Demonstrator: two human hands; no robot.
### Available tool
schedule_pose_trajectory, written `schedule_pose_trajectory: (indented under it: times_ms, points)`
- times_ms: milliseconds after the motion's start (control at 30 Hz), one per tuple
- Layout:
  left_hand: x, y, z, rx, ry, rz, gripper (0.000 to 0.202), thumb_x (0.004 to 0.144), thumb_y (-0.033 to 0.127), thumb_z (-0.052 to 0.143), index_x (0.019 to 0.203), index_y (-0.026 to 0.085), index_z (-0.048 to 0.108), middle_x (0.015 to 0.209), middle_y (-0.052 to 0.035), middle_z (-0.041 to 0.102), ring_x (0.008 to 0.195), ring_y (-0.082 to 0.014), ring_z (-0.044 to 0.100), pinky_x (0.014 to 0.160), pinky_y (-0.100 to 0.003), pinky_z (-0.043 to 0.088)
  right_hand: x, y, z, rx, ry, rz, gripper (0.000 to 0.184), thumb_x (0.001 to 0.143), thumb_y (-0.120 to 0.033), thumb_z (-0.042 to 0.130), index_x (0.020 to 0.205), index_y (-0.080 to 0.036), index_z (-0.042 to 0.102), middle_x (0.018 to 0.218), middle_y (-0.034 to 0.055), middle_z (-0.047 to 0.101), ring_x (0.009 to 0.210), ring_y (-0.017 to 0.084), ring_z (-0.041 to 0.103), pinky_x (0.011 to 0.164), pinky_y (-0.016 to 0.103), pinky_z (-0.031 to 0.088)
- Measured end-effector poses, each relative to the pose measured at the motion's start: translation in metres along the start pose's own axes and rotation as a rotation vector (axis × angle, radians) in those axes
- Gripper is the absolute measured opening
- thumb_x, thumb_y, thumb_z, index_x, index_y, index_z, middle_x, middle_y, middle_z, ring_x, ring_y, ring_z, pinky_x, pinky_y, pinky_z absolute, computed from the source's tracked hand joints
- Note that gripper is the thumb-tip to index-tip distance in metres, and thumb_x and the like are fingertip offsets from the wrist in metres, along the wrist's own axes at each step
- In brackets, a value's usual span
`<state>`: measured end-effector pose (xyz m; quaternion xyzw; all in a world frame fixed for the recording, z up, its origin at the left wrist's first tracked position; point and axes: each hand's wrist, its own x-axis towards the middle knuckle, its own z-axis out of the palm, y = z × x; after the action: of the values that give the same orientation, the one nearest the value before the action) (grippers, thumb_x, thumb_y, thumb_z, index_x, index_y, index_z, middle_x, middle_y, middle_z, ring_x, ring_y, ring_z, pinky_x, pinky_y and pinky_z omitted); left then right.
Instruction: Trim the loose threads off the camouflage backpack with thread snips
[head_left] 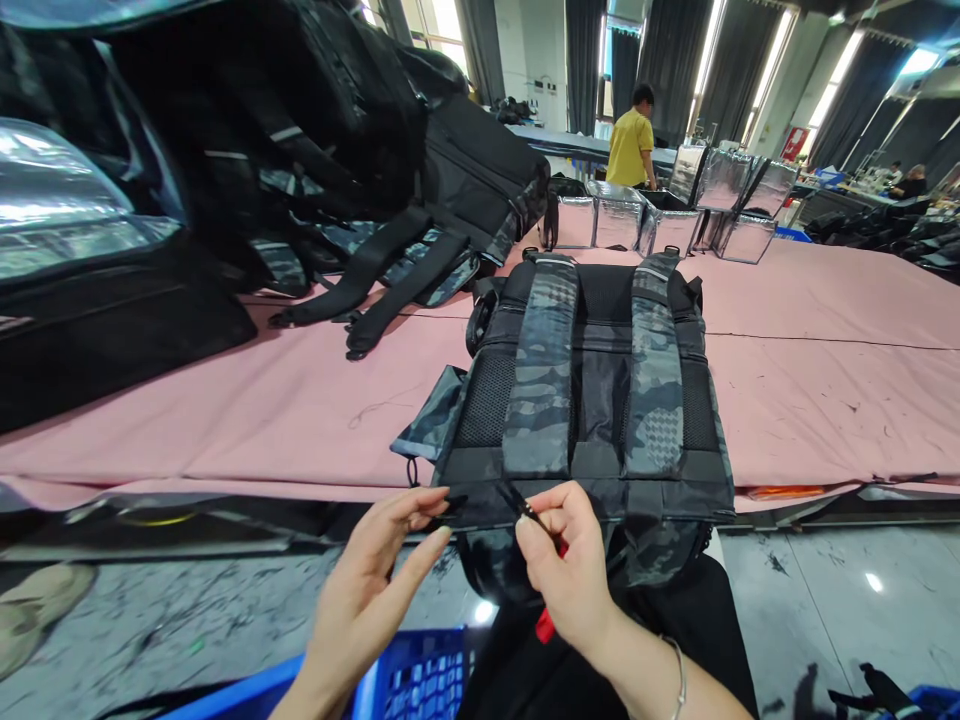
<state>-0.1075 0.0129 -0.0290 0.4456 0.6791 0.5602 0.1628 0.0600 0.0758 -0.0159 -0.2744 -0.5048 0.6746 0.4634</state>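
Observation:
A black and grey camouflage backpack [600, 400] lies on the pink-covered table with its two padded shoulder straps [541, 385] facing up. Its lower end hangs over the front edge, near my lap. Just off the backpack's lower left corner, my left hand [375, 575] has its thumb and fingers apart, with nothing clearly visible in them. My right hand [566, 560] is closed around what look like small snips [529, 510], dark and pointed, with a red part [545, 627] showing below the fingers. Their tips point up and left over the bag's lower edge.
Black bags with loose straps [390, 270] are heaped at the left on the pink table [825, 400]. Silver-lined boxes [667, 220] stand at the far side, near a person in yellow [631, 145]. Below is a blue crate [420, 675].

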Motion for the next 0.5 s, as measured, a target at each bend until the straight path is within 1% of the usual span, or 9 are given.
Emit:
schedule_pose_trajectory:
  times_ms: [67, 133, 200, 300, 333, 400, 500]
  points:
    - [0.005, 0.006, 0.001, 0.138, -0.017, 0.077, 0.034, 0.073, 0.052, 0.067, 0.098, 0.028, 0.07, 0.102, -0.0051, 0.066, 0.091, -0.022, 0.061, 0.088, -0.034, 0.05, -0.004, -0.001, -0.002, -0.097, 0.022, -0.038, 0.021, 0.084, -0.036, 0.061, 0.09, -0.019, 0.05, 0.059, -0.0077, 0.045, 0.05, 0.008, 0.038, 0.048, 0.019, 0.032]
    - [0.012, 0.014, 0.004, 0.259, -0.025, 0.111, 0.033, 0.072, 0.056, 0.066, 0.088, 0.028, 0.073, 0.095, -0.0053, 0.068, 0.085, -0.0226, 0.062, 0.083, -0.033, 0.049, -0.007, -0.002, -0.004, -0.213, 0.029, -0.067, 0.017, 0.084, -0.032, 0.059, 0.09, -0.019, 0.05, 0.058, -0.0071, 0.047, 0.05, 0.009, 0.042, 0.047, 0.019, 0.033]
    - [0.019, 0.023, 0.008, 0.328, -0.064, 0.114, 0.032, 0.071, 0.058, 0.063, 0.08, 0.029, 0.073, 0.085, -0.0041, 0.07, 0.077, -0.0224, 0.063, 0.076, -0.032, 0.048, -0.009, -0.002, -0.006, -0.342, 0.035, -0.089, 0.015, 0.083, -0.03, 0.058, 0.091, -0.019, 0.051, 0.058, -0.0066, 0.049, 0.05, 0.01, 0.045, 0.047, 0.02, 0.034]
    - [0.027, 0.034, 0.014, 0.36, -0.144, 0.076, 0.025, 0.071, 0.052, 0.06, 0.069, 0.029, 0.069, 0.072, -0.0019, 0.069, 0.068, -0.0227, 0.061, 0.062, -0.031, 0.043, -0.009, -0.002, -0.009, -0.565, 0.029, -0.148, 0.015, 0.083, -0.031, 0.056, 0.092, -0.019, 0.052, 0.06, -0.0047, 0.055, 0.05, 0.011, 0.051, 0.049, 0.021, 0.038]
    - [0.029, 0.036, 0.016, 0.356, -0.143, 0.057, 0.024, 0.07, 0.051, 0.059, 0.067, 0.028, 0.067, 0.068, -0.0016, 0.068, 0.066, -0.023, 0.06, 0.06, -0.031, 0.041, -0.01, -0.002, -0.01, -0.645, 0.028, -0.185, 0.015, 0.084, -0.032, 0.054, 0.093, -0.019, 0.053, 0.061, -0.0037, 0.057, 0.05, 0.012, 0.053, 0.05, 0.022, 0.039]
    - [0.029, 0.037, 0.019, 0.329, -0.093, 0.021, 0.023, 0.069, 0.049, 0.058, 0.065, 0.027, 0.063, 0.062, -0.0008, 0.063, 0.063, -0.0225, 0.056, 0.059, -0.031, 0.038, -0.011, -0.002, -0.012, -0.812, 0.027, -0.265, 0.015, 0.087, -0.032, 0.05, 0.094, -0.019, 0.054, 0.067, -0.001, 0.062, 0.052, 0.014, 0.057, 0.052, 0.025, 0.041]
    - [0.026, 0.029, 0.021, 0.243, -0.004, -0.032, 0.024, 0.07, 0.048, 0.059, 0.069, 0.024, 0.061, 0.06, 0.001, 0.059, 0.055, -0.0179, 0.05, 0.058, -0.03, 0.037, -0.012, -0.002, -0.011, -1.051, -0.007, -0.337, 0.011, 0.09, -0.028, 0.045, 0.092, -0.022, 0.053, 0.075, 0.0007, 0.066, 0.059, 0.018, 0.063, 0.053, 0.027, 0.041]
